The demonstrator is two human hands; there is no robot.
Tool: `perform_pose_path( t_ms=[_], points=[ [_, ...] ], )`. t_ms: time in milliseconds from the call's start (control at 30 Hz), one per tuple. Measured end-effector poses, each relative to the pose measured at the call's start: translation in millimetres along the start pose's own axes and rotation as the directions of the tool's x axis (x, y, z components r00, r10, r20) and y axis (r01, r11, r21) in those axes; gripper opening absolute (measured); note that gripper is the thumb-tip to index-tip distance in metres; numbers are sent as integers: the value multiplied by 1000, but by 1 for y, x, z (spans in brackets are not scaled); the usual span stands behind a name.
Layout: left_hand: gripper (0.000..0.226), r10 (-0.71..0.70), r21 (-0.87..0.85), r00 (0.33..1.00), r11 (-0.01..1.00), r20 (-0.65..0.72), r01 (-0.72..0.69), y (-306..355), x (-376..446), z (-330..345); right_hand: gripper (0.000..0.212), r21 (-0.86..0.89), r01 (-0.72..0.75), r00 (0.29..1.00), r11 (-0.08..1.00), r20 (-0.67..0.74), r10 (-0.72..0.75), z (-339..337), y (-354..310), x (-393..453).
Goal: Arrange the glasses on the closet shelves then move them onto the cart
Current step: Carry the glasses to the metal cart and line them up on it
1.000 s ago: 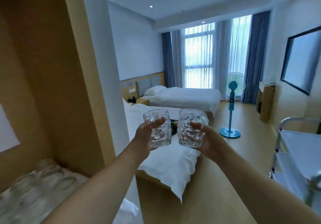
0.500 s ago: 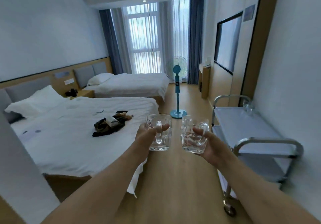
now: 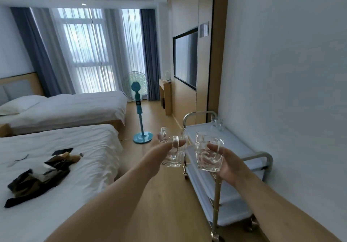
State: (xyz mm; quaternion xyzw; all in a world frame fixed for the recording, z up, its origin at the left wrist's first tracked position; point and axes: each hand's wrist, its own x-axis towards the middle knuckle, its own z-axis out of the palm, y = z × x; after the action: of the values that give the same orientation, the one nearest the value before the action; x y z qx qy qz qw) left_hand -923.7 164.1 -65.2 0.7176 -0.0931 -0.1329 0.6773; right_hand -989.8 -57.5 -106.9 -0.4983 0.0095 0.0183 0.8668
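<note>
My left hand (image 3: 159,155) grips a clear dimpled glass mug (image 3: 173,157), thumb through its handle. A second clear glass mug (image 3: 207,152) is held by my right hand (image 3: 229,164). Both mugs are upright at chest height, close together, just in front of the near left corner of the cart (image 3: 236,144), a white tiered trolley with a metal frame against the right wall. A clear glass (image 3: 217,122) stands at the far right corner of the cart's top shelf. The closet is out of view.
Two white beds fill the left side; the near bed (image 3: 75,147) carries dark clothing (image 3: 37,179). A blue standing fan (image 3: 139,110) is on the wooden floor ahead. A wall television (image 3: 185,57) and a small wooden desk (image 3: 166,95) sit beyond the cart.
The view has swung right, away from the closet shelf, and the cart now lies straight ahead. Both hands have carried their mugs along, right up to the cart.
</note>
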Motion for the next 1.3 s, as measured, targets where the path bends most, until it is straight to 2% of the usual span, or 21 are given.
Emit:
perform_pose_path(
  t_ms=[67,233,400,500,733,867,1067,1300],
  points=[
    [66,-5,5,998,1000,67,4,7,26,-6,67,-17,24,999,1000,-23,-24,4,-6,22],
    [81,0,-71,994,997,113,8,11,88,-27,88,-14,36,992,999,-117,-37,12,0,72],
    [81,-29,-86,986,995,161,43,0,130,-39,81,-3,27,988,1000,-155,-27,10,12,106],
    [90,-55,-84,985,994,162,69,-9,153,-46,78,-18,16,977,1000,-213,-19,7,17,127],
    [90,-101,-73,984,991,144,112,-23,214,-64,78,-35,0,959,999,-282,-10,-1,23,188],
    [95,-95,-57,988,993,124,103,-26,262,-78,80,-22,14,972,1000,-232,-19,-8,21,240],
    [87,-123,-9,991,992,53,124,-23,348,-93,80,24,5,992,1000,-125,-2,-24,16,330],
    [103,-166,45,986,985,20,165,-27,446,-89,67,72,-27,990,997,-139,37,-63,14,421]
  ],
)
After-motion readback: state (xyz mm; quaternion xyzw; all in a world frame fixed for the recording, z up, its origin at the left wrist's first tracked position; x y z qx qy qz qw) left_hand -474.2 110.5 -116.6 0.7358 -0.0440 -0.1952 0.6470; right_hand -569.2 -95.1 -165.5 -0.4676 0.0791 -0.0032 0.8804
